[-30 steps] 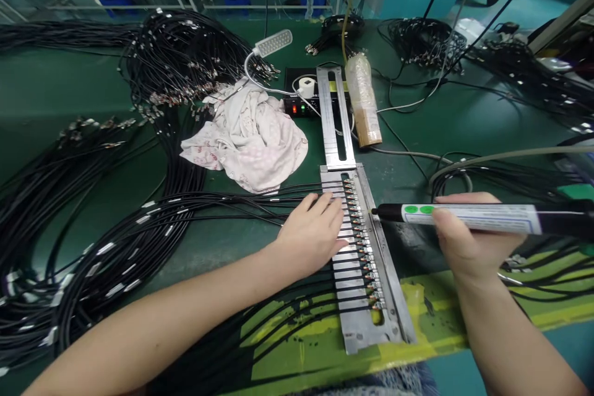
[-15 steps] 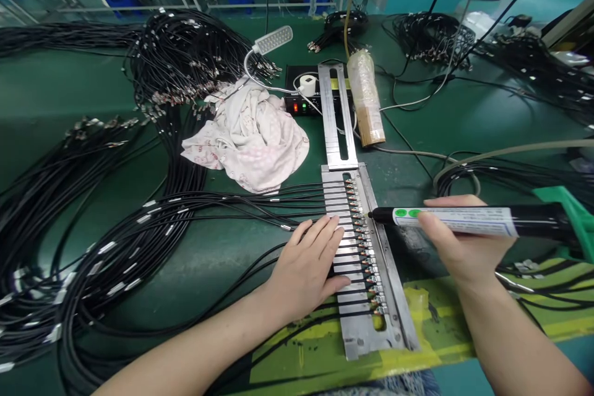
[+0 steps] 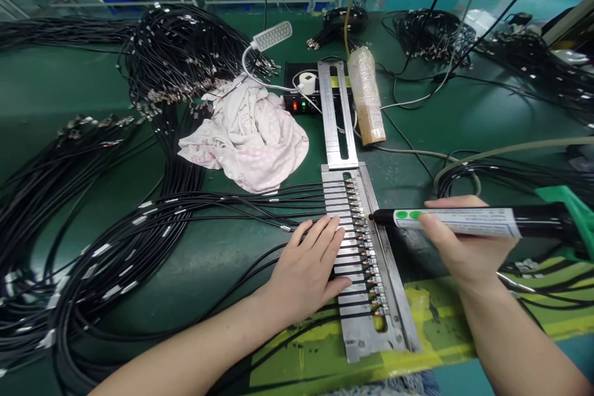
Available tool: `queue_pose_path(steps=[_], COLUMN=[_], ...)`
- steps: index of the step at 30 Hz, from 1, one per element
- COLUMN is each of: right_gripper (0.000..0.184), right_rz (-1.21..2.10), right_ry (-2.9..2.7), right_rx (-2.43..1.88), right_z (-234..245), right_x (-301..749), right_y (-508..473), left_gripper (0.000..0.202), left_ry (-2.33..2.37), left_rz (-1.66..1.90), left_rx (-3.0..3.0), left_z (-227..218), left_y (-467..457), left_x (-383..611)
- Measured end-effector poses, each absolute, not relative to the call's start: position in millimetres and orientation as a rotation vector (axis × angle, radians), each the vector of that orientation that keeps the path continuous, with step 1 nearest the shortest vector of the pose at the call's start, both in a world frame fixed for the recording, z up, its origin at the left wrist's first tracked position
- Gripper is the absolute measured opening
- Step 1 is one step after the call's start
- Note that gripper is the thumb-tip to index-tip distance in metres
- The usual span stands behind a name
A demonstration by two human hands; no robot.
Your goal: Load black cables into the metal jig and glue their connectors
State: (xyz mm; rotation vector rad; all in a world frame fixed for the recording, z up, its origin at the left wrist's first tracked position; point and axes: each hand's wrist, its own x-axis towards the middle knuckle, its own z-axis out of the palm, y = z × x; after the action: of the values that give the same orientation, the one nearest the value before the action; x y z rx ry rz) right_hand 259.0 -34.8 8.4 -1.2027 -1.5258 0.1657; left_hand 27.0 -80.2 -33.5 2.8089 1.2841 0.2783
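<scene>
My left hand (image 3: 309, 266) lies flat, fingers stretched, across a slotted metal fixture (image 3: 359, 340) and the black cables (image 3: 245, 201) laid in it. The cables run in from the left, side by side. Their stripped ends and small metal connectors (image 3: 371, 263) line up along the fixture's right part. In my right hand (image 3: 468, 247) is a black dispensing syringe (image 3: 455, 221) with a white label and green dots, fingers wrapped round its barrel. Its tapered tip points left, close beside the connectors near the middle of the row; whether it touches one I cannot tell.
A slotted metal bar (image 3: 331, 117) adjoins the fixture's far end. Behind it are a black control box (image 3: 292, 86), a white lamp (image 3: 273, 36) and a wrapped roll (image 3: 366, 96). A crumpled cloth (image 3: 250, 136) and cable bundles (image 3: 185, 49) lie left; more cables (image 3: 501, 176) lie right.
The syringe tip has shifted very slightly right and towards me, off the connector row. My left hand has stayed in place on the fixture.
</scene>
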Motion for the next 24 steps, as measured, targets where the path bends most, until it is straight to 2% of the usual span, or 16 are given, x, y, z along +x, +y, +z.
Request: queue_pose_path(steps=[24], right_gripper=[0.014], right_rz=[0.166], right_ry=[-1.491], right_rx=[-1.202], right_z=[9.0], right_x=[258.3], right_y=[-35.4], left_gripper=[0.062], left_ry=[1.27], left_rz=[0.274], left_rx=[2.79], left_z=[-33.5], left_y=[-79.4], left_x=[27.5])
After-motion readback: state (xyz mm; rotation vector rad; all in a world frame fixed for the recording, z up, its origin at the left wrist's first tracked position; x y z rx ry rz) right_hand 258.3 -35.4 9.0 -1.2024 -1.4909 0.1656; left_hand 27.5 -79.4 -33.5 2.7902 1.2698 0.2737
